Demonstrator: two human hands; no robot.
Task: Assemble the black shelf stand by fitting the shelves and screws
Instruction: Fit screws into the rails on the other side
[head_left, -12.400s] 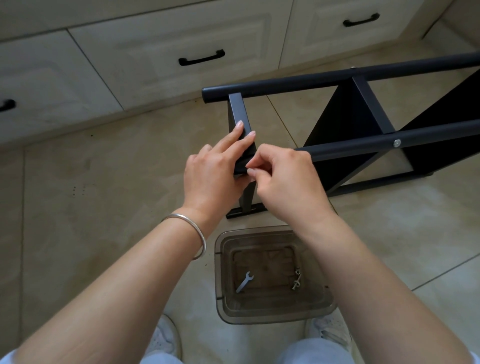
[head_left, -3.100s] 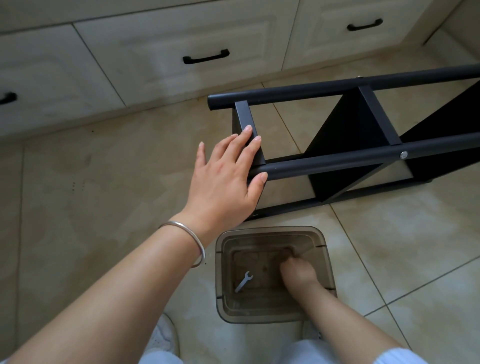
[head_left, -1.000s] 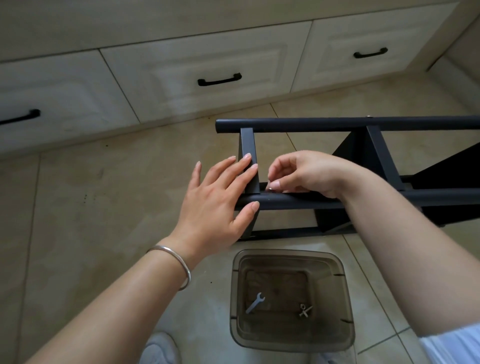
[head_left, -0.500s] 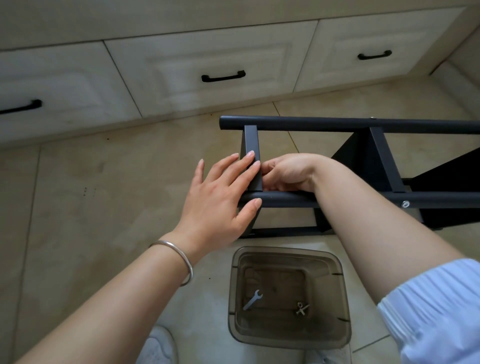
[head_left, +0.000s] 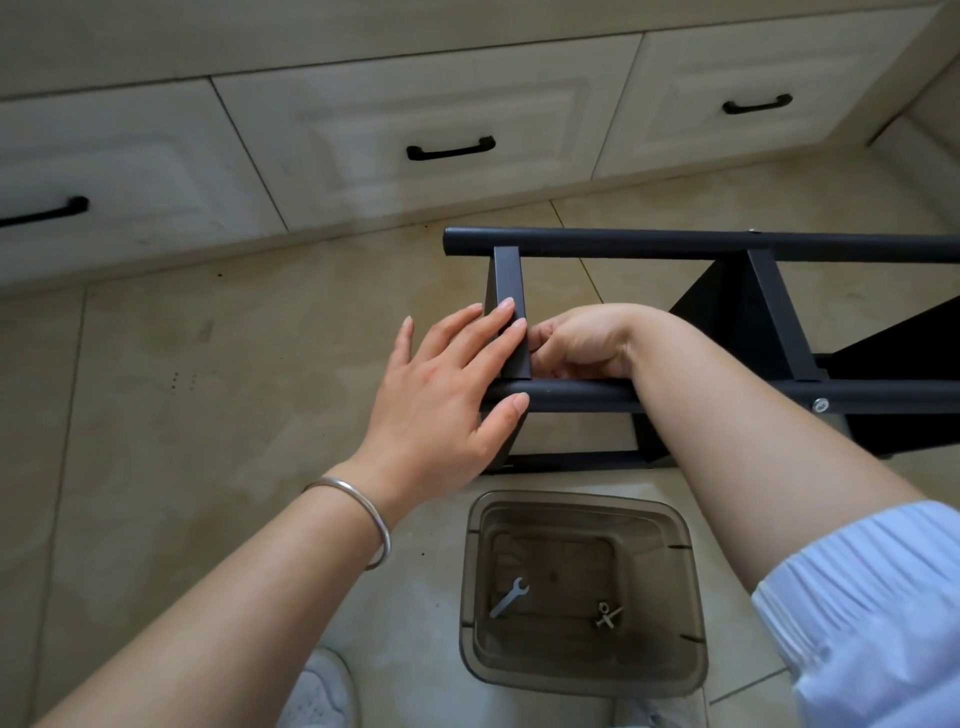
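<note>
the black shelf stand (head_left: 727, 244) lies on its side on the floor (head_left: 156, 389), its 2 long round rails running left to right across the person's front, with short flat crossbars spanning from the far rail to the near one. the end crossbar (head_left: 511, 312) is the one being worked on — it meets the near rail (head_left: 582, 397) right at the stand's left end.

the left hand (head_left: 441, 395) lies flat and spread over that corner, fingers straight along the crossbar, thumb pressed on the rail. the right hand (head_left: 576, 343) comes in from the right, just behind the near rail, fingers curled tight against the crossbar's inner face; i'd guess it pinches a screw, but nothing shows between the fingers, so i cannot tell.

so the joint sits directly between both hands — the right hand nearer its inner side, and any screw would have to go in crosswise to the rail's long axis.

nearer the feet, a clear tub (head_left: 691, 597) holds 1 small wrench (head_left: 509, 597) and a few loose screws (head_left: 607, 614).
</note>
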